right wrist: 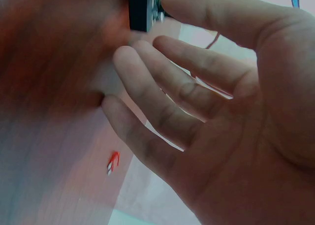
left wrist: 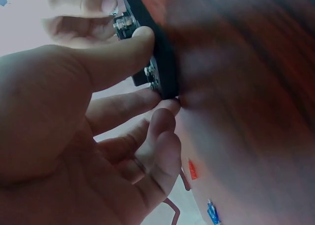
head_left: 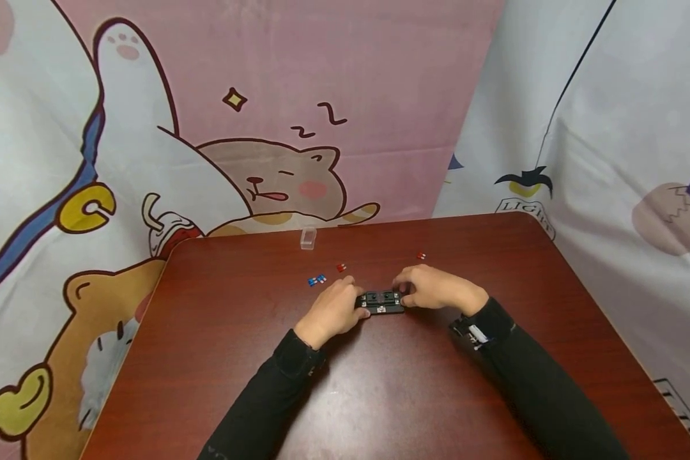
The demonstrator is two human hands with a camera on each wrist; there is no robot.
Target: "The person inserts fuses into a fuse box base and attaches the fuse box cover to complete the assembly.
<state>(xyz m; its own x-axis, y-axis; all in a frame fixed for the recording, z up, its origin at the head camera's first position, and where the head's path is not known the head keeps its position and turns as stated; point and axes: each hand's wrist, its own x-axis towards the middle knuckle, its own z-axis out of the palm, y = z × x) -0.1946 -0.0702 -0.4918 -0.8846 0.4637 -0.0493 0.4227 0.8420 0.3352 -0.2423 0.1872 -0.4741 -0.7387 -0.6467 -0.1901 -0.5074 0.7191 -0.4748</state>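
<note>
The left hand (head_left: 335,308) grips the left end of the black fuse block (head_left: 382,301), near of the blue blade fuses (head_left: 313,281), apparently steadying it, while the right hand (head_left: 437,287), fingers loosely spread and grasping nothing, thumb-touches the right end.

The block (head_left: 381,302) looks plastic, its fittings (left wrist: 124,22) metal, the table (head_left: 402,390) glossy wood.

Both forearms slant inward across the table (head_left: 218,358) toward its far edge, dark sleeves (head_left: 264,396) reaching the wrists. The left hand (head_left: 335,306) pinches, thumb toward the near side, the remaining fingers loosely bent. The right hand (head_left: 434,287) faces it, back upward, wrist fairly level, thumb extended toward the left hand, four fingers slightly bent and spread apart.
</note>
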